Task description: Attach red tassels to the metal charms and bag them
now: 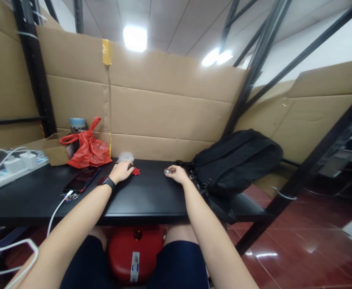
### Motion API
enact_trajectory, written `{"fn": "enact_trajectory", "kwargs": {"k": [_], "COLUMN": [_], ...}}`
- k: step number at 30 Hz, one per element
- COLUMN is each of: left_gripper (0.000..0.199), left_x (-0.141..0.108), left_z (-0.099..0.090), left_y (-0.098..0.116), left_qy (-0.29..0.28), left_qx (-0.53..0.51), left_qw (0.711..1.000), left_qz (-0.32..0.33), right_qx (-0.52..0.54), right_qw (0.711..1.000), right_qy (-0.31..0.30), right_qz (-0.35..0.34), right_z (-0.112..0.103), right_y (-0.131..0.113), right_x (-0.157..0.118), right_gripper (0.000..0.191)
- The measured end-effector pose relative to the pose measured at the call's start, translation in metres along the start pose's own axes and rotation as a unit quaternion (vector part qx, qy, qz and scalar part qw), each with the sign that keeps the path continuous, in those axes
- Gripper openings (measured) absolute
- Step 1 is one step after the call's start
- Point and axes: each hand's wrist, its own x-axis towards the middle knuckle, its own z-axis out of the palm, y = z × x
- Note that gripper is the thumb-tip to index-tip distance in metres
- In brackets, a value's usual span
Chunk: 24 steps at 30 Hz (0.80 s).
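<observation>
My left hand (pixel 122 171), with a dark watch on its wrist, rests on the black tabletop (pixel 152 196) beside a small pile of red pieces (pixel 136 171). Its fingers are bent near the pile, and whether they hold anything is hidden. Behind that hand lies a clear crumpled plastic bag (pixel 125 156). Toward the right of the table, my right hand (pixel 177 174) has its fingers closed on a small shiny round object (pixel 168 171), low over the surface.
A black backpack (pixel 239 160) leans on the table's right side. At left are a phone (pixel 82 179) with a white cable, a red plastic bag (pixel 92 150), a small cardboard box (pixel 55 150) and a white power strip (pixel 16 170). Cardboard panels (pixel 170 108) stand behind.
</observation>
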Motion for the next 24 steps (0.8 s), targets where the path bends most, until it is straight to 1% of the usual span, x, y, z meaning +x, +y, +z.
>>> {"fn": "enact_trajectory", "kwargs": {"k": [2,4,5,8,10,12,14,17,20,24], "left_gripper": [0.040,0.048,0.048,0.043,0.046,0.051,0.057,0.065,0.067,0.066], "left_x": [-0.010,-0.022,-0.030,-0.055,-0.074,-0.092,-0.106,-0.116,-0.116,-0.119], "left_z": [-0.003,-0.005,-0.006,-0.010,-0.013,-0.017,-0.022,-0.028,-0.033,-0.038], "left_y": [0.002,0.004,0.006,0.013,0.020,0.026,0.031,0.034,0.035,0.037], "left_qy": [-0.004,-0.023,-0.034,-0.054,-0.064,-0.078,-0.106,-0.142,-0.148,-0.144], "left_qx": [0.021,0.034,0.039,0.054,0.062,0.068,0.069,0.067,0.074,0.081], "left_qw": [0.999,0.997,0.996,0.994,0.994,0.992,0.989,0.985,0.983,0.985], "left_qz": [-0.030,-0.066,-0.078,-0.079,-0.070,-0.066,-0.070,-0.074,-0.073,-0.060], "right_qx": [-0.004,-0.010,-0.015,-0.040,-0.086,-0.140,-0.171,-0.179,-0.176,-0.165], "right_qw": [1.000,1.000,1.000,0.999,0.996,0.990,0.985,0.984,0.984,0.979], "right_qy": [-0.003,-0.002,0.002,0.024,0.029,0.017,-0.002,-0.013,-0.017,-0.069], "right_qz": [-0.012,-0.019,-0.020,-0.011,0.006,0.024,0.028,0.002,-0.037,-0.101], "right_z": [0.003,0.006,0.007,0.010,0.011,0.012,0.012,0.011,0.007,0.000], "right_y": [-0.009,-0.017,-0.021,-0.033,-0.041,-0.049,-0.057,-0.066,-0.073,-0.082], "right_x": [-0.007,-0.015,-0.020,-0.035,-0.046,-0.057,-0.068,-0.083,-0.099,-0.119], "right_gripper": [0.033,0.037,0.041,0.050,0.051,0.050,0.049,0.052,0.049,0.038]}}
